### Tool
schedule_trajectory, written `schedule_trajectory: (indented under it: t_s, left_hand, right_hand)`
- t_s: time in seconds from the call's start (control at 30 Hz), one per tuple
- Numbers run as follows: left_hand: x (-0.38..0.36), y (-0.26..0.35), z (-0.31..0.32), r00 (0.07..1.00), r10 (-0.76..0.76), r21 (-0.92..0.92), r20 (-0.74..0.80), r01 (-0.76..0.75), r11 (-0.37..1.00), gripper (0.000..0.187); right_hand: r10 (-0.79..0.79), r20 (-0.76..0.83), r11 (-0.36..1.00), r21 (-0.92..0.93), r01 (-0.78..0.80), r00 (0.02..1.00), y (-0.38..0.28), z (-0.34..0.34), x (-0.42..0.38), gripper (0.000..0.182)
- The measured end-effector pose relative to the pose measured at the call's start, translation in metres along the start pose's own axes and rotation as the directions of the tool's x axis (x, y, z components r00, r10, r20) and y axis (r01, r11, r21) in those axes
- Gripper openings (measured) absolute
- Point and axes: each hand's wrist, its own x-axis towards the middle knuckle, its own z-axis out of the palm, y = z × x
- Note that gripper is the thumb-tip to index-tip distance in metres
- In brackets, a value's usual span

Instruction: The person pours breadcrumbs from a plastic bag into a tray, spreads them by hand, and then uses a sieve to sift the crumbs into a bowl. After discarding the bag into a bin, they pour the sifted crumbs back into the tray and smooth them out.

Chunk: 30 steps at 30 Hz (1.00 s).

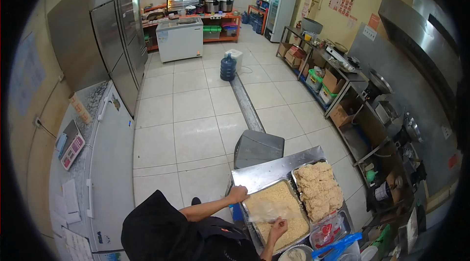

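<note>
A metal tray [304,238] holds a layer of pale yellow crumbs [292,202]. My left hand [238,194] is closed at the tray's upper left corner; what it grips, if anything, is too small to tell. Over the crumbs lies a clear, crumpled plastic bag [264,211], with its lower right edge pinched in my right hand [278,227]. Beside this tray, to the right, a second tray [295,177] is piled with crumb-coated pieces [319,188]. Both trays rest on a steel table [267,171].
A bowl [295,253], a bag with red print [327,231] and a blue plastic bag [338,247] lie near the trays. Beyond the table stands a grey bin [258,149]. Steel shelving [360,138] lines the right wall; a chest freezer [113,173] stands at left.
</note>
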Motion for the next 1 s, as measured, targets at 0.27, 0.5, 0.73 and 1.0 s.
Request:
schedule_trajectory:
  t_s: [0.27, 0.5, 0.73, 1.0]
  left_hand:
    - [-0.009, -0.022, -0.020, 0.991, 0.021, -0.126, 0.135, -0.004, 0.992, 0.038]
    - [-0.024, -0.019, -0.008, 0.977, 0.122, -0.040, 0.176, -0.116, 0.992, 0.041]
    - [-0.030, -0.024, 0.004, 0.960, 0.229, 0.166, 0.158, -0.255, 0.953, 0.030]
    - [-0.019, -0.008, -0.014, 0.976, 0.168, 0.044, 0.137, -0.175, 0.984, 0.031]
  right_hand:
    - [0.201, -0.037, 0.976, 0.094, -0.197, 0.979, -0.027, -0.026, 0.002, 0.025]
    - [0.289, 0.088, 0.948, 0.115, -0.298, 0.953, -0.018, -0.028, -0.007, 0.024]
    - [0.230, 0.118, 0.966, 0.092, -0.241, 0.966, -0.008, -0.033, -0.002, 0.024]
    - [0.275, 0.124, 0.958, 0.049, -0.282, 0.954, 0.008, -0.037, -0.015, 0.023]
